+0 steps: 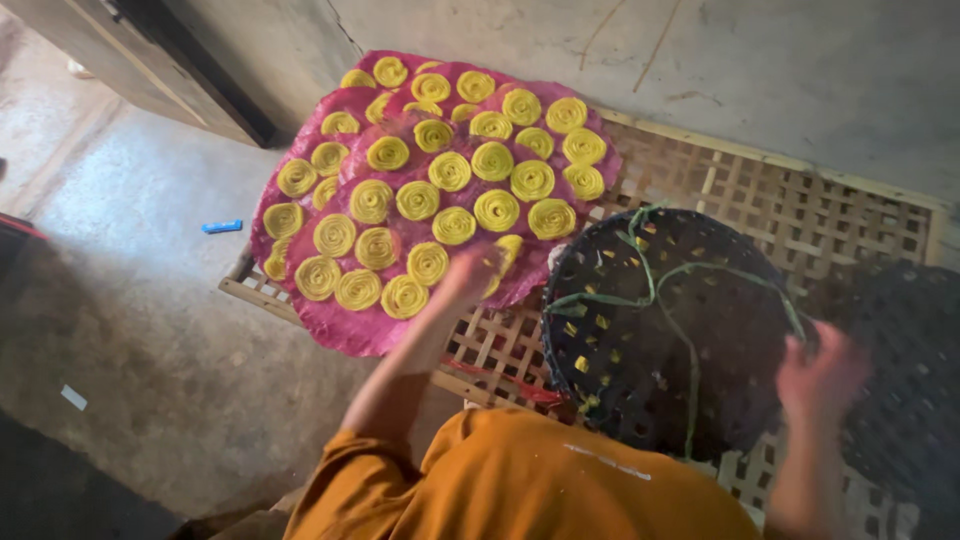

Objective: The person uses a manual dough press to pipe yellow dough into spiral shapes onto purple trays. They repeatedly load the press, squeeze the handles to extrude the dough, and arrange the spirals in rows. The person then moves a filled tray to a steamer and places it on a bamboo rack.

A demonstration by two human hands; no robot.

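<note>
Orange cloth (520, 480) lies nearest. Left hand (470, 275) is laid among yellow spirals (450, 170) on the pink sheet (350, 330), far left; its fingers cannot be told. Right hand (822, 375), blurred, grips the black woven tray (650, 340). Placing a spiral seems underway; careful setting-down is called for.

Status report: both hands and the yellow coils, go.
Left hand at a yellow coil on pink sheet, grip blurred. Right hand on dark woven basket. Nothing blocking.
</note>
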